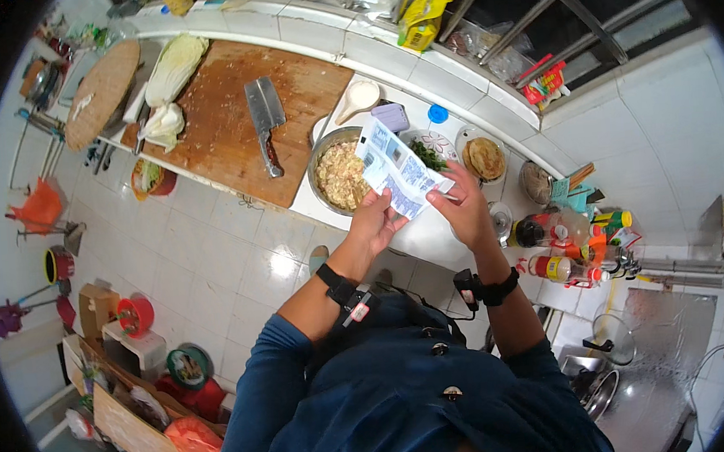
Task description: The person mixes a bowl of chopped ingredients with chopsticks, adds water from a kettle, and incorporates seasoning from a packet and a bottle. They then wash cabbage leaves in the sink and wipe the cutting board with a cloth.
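A creased printed paper sheet or packet (pixel 395 167) is held between both hands, over the counter's front part. My left hand (pixel 377 222) grips its lower left edge, thumb on top. My right hand (pixel 461 203) pinches its right side. Left of it, partly covered, is a metal bowl (pixel 315 182) of chopped filling (pixel 339 168). Behind the paper lie a plate of chopped greens (pixel 423 152), a purple case-like object (pixel 390 117) and a ladle-shaped scoop of white powder (pixel 362 95). Flat round pancakes (pixel 486 158) rest on a plate to the right.
A cleaver (pixel 266 113) lies on the wooden cutting board (pixel 223 135), with Chinese cabbage (pixel 175 69) at its left end. Plastic bottles (pixel 551 228) crowd the counter at right. A yellow pouch (pixel 428 16) stands on the window ledge. A red bowl (pixel 135 317) sits lower left.
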